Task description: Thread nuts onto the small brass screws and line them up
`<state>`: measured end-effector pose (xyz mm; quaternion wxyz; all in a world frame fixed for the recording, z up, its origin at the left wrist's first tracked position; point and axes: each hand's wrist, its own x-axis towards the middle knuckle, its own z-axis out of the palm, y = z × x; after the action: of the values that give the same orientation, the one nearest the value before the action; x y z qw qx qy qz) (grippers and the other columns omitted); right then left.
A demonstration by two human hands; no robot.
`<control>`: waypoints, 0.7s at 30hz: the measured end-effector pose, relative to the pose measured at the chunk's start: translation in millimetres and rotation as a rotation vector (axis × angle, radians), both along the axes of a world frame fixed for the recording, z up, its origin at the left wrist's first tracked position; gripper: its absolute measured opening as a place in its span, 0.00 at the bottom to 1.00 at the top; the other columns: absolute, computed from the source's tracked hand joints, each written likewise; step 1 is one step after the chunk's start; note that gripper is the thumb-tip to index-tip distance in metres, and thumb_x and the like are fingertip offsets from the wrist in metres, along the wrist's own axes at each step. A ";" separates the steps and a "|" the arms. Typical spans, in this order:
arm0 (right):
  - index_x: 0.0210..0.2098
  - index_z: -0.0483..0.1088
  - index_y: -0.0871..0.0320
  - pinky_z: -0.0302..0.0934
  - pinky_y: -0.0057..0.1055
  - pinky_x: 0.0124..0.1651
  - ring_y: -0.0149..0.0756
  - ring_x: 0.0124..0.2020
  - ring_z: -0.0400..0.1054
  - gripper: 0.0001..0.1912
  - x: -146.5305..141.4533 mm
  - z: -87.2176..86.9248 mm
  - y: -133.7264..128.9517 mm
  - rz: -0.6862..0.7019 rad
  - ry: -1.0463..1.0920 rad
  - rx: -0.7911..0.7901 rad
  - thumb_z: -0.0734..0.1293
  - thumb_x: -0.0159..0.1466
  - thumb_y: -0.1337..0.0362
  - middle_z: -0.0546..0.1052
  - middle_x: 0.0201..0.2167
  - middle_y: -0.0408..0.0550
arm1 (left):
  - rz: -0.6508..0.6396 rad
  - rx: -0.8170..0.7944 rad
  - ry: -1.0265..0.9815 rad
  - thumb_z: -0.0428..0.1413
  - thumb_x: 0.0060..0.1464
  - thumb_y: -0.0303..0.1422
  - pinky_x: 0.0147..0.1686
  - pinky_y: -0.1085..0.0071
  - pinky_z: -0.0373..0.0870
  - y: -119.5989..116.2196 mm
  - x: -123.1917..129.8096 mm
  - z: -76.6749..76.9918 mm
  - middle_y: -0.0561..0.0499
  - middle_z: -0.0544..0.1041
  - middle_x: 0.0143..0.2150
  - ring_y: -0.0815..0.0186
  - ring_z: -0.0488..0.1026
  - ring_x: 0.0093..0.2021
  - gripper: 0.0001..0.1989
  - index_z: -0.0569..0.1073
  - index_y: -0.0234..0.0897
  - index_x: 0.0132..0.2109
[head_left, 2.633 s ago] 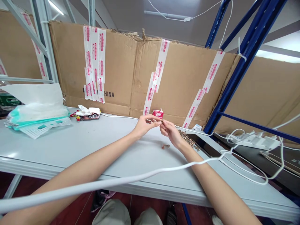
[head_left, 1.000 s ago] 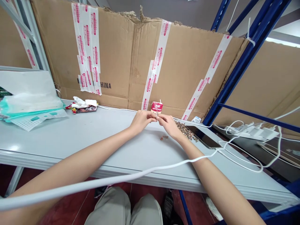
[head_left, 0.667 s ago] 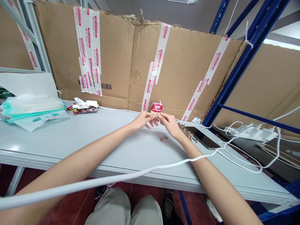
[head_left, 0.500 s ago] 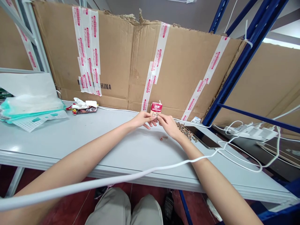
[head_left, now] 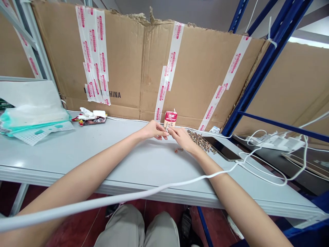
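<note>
My left hand (head_left: 155,130) and my right hand (head_left: 181,138) meet fingertip to fingertip over the grey table, just before a small red and cream drink carton (head_left: 170,117) with a straw. Both are closed in a pinch; whatever small piece lies between the fingertips is too small to make out. Beside my right wrist spreads a pile of small metal screw-like pieces (head_left: 200,140). A couple of loose copper-coloured pieces (head_left: 178,150) lie on the table just below my right hand.
A dark phone (head_left: 223,149) lies right of the pile. A white cable (head_left: 164,188) crosses in front of both forearms. Power strips (head_left: 277,141) stand at far right. Crumpled wrappers (head_left: 92,116) and teal-white packaging (head_left: 36,116) sit left. Taped cardboard (head_left: 125,61) walls the back.
The two hands have shifted slightly left, with fingertips still together, and more of the carton's front shows above them. The camera view has moved a little.
</note>
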<state>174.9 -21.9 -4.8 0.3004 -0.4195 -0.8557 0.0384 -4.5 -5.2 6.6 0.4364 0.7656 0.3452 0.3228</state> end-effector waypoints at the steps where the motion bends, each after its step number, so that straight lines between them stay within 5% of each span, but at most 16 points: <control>1: 0.26 0.68 0.59 0.43 0.26 0.28 0.29 0.23 0.54 0.25 -0.3 -0.6 0.0 0.016 -0.012 -0.016 0.48 0.67 0.54 0.66 0.20 0.42 | 0.010 0.036 0.032 0.61 0.43 0.36 0.29 0.72 0.68 0.1 0.6 -0.9 0.45 0.77 0.29 0.69 0.69 0.27 0.11 0.78 0.31 0.32; 9: 0.34 0.70 0.58 0.44 0.26 0.28 0.31 0.25 0.59 0.22 -0.8 -9.0 9.1 -0.138 -0.053 -0.015 0.49 0.66 0.55 0.71 0.25 0.45 | 0.438 0.689 0.343 0.57 0.48 0.37 0.33 0.70 0.63 -4.4 15.7 -13.8 0.50 0.78 0.30 0.62 0.72 0.33 0.08 0.78 0.40 0.34; 11: 0.34 0.70 0.58 0.44 0.26 0.28 0.31 0.25 0.58 0.22 0.3 -8.3 10.7 -0.165 -0.038 0.035 0.49 0.67 0.56 0.70 0.24 0.45 | 0.413 0.628 0.288 0.58 0.47 0.40 0.33 0.70 0.63 -3.1 15.0 -10.3 0.50 0.78 0.31 0.63 0.72 0.33 0.10 0.78 0.40 0.33; 17: 0.28 0.68 0.58 0.43 0.27 0.27 0.30 0.21 0.56 0.22 0.4 -0.6 4.9 -0.177 -0.081 0.152 0.49 0.66 0.56 0.69 0.21 0.45 | 0.060 0.026 0.022 0.54 0.49 0.46 0.29 0.72 0.67 5.8 0.6 -0.9 0.44 0.78 0.34 0.67 0.71 0.29 0.20 0.76 0.32 0.39; 21: 0.27 0.67 0.59 0.41 0.27 0.26 0.30 0.21 0.55 0.20 -2.3 0.8 0.3 -0.163 -0.105 0.182 0.51 0.66 0.57 0.68 0.21 0.45 | -0.039 -0.125 -0.032 0.59 0.44 0.46 0.33 0.70 0.69 6.2 -5.7 -3.3 0.42 0.78 0.36 0.67 0.72 0.32 0.21 0.77 0.32 0.37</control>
<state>172.7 -21.6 -4.0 0.2942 -0.4603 -0.8332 -0.0858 -10.2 1.0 3.3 0.4953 0.7381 0.3426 0.3041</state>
